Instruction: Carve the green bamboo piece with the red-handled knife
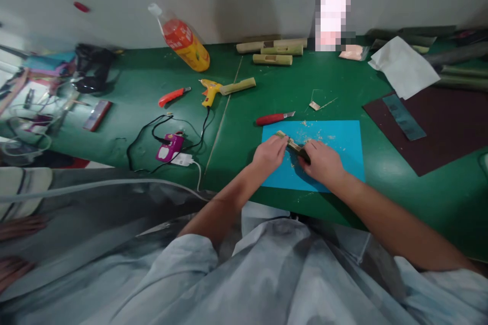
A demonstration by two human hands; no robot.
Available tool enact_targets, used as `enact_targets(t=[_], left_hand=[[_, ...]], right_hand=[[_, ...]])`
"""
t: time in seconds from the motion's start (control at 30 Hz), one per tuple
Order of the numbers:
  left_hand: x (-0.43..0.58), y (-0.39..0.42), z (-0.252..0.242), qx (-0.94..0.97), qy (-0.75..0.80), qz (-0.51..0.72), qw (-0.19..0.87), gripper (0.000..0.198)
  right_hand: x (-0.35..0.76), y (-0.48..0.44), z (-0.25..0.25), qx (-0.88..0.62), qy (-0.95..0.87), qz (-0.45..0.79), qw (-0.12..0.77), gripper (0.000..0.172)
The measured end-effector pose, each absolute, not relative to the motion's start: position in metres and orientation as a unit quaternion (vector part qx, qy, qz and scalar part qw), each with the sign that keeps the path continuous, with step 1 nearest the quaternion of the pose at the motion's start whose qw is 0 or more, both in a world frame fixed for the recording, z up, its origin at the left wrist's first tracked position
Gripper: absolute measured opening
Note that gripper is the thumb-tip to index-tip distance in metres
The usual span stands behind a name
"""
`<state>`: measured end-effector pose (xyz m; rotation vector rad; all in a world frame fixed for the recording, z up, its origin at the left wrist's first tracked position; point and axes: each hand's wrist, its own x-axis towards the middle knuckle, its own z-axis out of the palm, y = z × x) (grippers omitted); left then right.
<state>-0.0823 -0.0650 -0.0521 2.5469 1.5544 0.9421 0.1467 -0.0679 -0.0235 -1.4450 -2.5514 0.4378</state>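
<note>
My left hand [270, 155] and my right hand [323, 161] meet over a blue mat [343, 150] on the green table [247, 96]. Between them lies a short bamboo strip [290, 143]. The left fingers pinch its far end. The right hand is closed over the near end, and something dark shows at its fingertips that I cannot make out. Pale shavings are scattered on the mat around the strip.
A red-handled knife [274, 119] lies just left of the mat. Further left are a yellow glue gun [210, 92], an orange cutter [173, 96], cables and a purple plug [170, 147]. Bamboo sections [272, 50] and an orange bottle [185, 39] lie at the back; a dark mat [438, 132] is right.
</note>
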Motion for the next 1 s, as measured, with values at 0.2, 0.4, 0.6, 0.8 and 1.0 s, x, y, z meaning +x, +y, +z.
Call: enact_targets(t=[0.2, 0.4, 0.6, 0.8, 1.0], left_hand=[[-0.080, -0.066, -0.052, 0.813, 0.494, 0.307, 0.004, 0.035], [-0.073, -0.071, -0.054, 0.802, 0.508, 0.314, 0.017, 0.034], [-0.075, -0.073, -0.052, 0.798, 0.514, 0.313, 0.024, 0.035], [-0.074, -0.074, -0.052, 0.795, 0.518, 0.315, 0.035, 0.035], [-0.075, -0.072, -0.052, 0.792, 0.514, 0.327, 0.041, 0.033]], right_hand=[[0.147, -0.068, -0.026, -0.483, -0.858, 0.148, 0.093, 0.017], [0.147, -0.068, -0.027, -0.483, -0.858, 0.146, 0.093, 0.018], [0.146, -0.069, -0.026, -0.482, -0.859, 0.143, 0.089, 0.018], [0.146, -0.069, -0.026, -0.481, -0.860, 0.141, 0.089, 0.019], [0.146, -0.069, -0.025, -0.481, -0.861, 0.142, 0.084, 0.019]])
